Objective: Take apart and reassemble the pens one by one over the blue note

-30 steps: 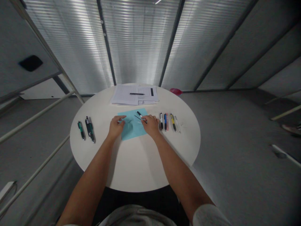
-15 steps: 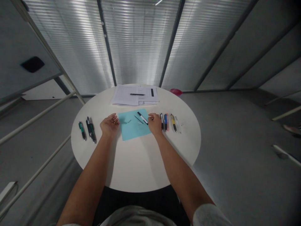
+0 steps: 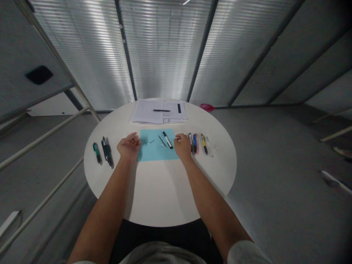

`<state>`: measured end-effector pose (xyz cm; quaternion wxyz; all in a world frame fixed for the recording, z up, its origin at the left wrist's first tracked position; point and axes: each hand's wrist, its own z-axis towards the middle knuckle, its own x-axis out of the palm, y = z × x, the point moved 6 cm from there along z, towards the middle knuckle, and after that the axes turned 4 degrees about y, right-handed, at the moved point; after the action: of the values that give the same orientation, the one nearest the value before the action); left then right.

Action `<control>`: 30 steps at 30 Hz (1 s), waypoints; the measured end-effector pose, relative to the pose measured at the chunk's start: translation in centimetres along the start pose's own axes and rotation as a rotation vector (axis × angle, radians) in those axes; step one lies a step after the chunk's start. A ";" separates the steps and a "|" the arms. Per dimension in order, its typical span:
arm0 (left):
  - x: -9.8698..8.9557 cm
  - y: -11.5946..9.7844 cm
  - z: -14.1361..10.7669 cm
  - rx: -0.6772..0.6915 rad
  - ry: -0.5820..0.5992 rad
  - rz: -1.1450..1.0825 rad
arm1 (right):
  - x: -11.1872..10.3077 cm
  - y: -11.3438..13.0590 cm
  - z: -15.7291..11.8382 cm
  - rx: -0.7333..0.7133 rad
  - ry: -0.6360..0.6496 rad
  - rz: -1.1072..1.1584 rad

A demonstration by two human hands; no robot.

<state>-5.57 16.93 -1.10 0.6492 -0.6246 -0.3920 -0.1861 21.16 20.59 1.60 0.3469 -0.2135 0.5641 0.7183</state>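
A light-blue sheet point(image 3: 154, 154) lies flat on the white round table point(image 3: 162, 198) between my hands. On it rest a black-and-white pen point(image 3: 167, 140), a thin dark refill-like stick point(image 3: 162, 140) and some tiny parts point(image 3: 148, 142) too small to name. My left hand point(image 3: 129, 146) is at the sheet's left edge, palm turned up and fingers loosely apart, with nothing in it. At the right edge, my right hand point(image 3: 182, 146) has its fingers curled in on the sheet's border; the fingertips are partly hidden.
Several pens lie right of my right hand, among them a blue pen point(image 3: 195, 143) and a yellow pen point(image 3: 204, 144). At left lie a green pen point(image 3: 96, 153) and dark pens point(image 3: 106, 152). Behind, a dark pen point(image 3: 161, 110) lies on stacked papers point(image 3: 147, 115).
The light-blue sheet has turned clockwise and now lies square to me, its pen and small parts turning with it. My hands have hardly moved.
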 end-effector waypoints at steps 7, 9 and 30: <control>0.0 0.1 0.0 -0.040 0.012 -0.027 | 0.7 0.9 -0.4 -0.070 0.050 0.024; 0.0 0.1 0.0 -0.042 0.020 -0.027 | 1.0 1.1 -0.6 -0.084 0.083 -0.001; 0.4 0.3 0.0 -0.064 0.036 -0.067 | 1.9 2.1 -1.5 -0.157 0.188 -0.379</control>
<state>-5.15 17.05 -1.00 0.6291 -0.6282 -0.3950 -0.2313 18.22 19.40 1.19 0.4037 -0.4081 0.4861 0.6590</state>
